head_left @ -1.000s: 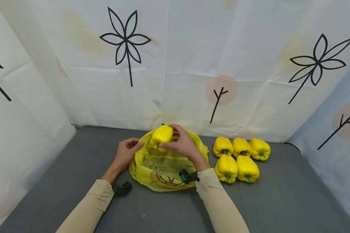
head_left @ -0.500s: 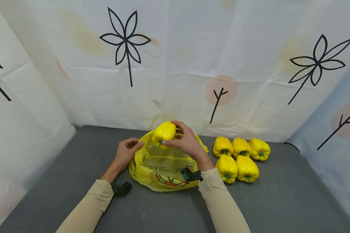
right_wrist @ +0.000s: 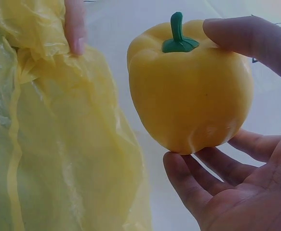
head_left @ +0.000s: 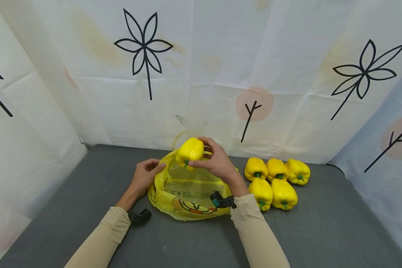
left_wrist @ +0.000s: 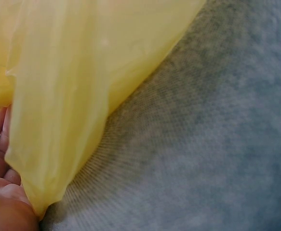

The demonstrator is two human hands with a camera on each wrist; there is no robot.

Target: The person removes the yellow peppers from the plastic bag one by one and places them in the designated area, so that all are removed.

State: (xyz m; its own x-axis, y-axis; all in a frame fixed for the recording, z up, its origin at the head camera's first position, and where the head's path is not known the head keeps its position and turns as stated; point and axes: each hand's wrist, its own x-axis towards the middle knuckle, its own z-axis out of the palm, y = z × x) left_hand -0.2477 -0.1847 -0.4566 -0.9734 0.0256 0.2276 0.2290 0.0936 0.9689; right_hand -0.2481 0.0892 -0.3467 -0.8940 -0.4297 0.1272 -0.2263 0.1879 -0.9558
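A yellow bell pepper (head_left: 190,150) with a green stem is held by my right hand (head_left: 218,162), over the far part of the bag's mouth. In the right wrist view the thumb lies on top of the bell pepper (right_wrist: 188,91) near its stem, the fingertips beneath it. My left hand (head_left: 145,176) pinches the left rim of a yellow plastic bag (head_left: 181,206), which sits with its mouth spread wide. In the left wrist view a fold of the bag (left_wrist: 63,106) hangs in front of the left fingers and hides part of them.
Several more yellow bell peppers (head_left: 284,194) stand in two rows on the grey table (head_left: 328,223), right of the bag. Behind the table hangs a white cloth (head_left: 207,74) printed with flowers. Similar cloth closes off both sides.
My right hand has raised the bell pepper slightly and shifted it a little to the right, away from the left hand. The left hand and the bag stay nearly still.
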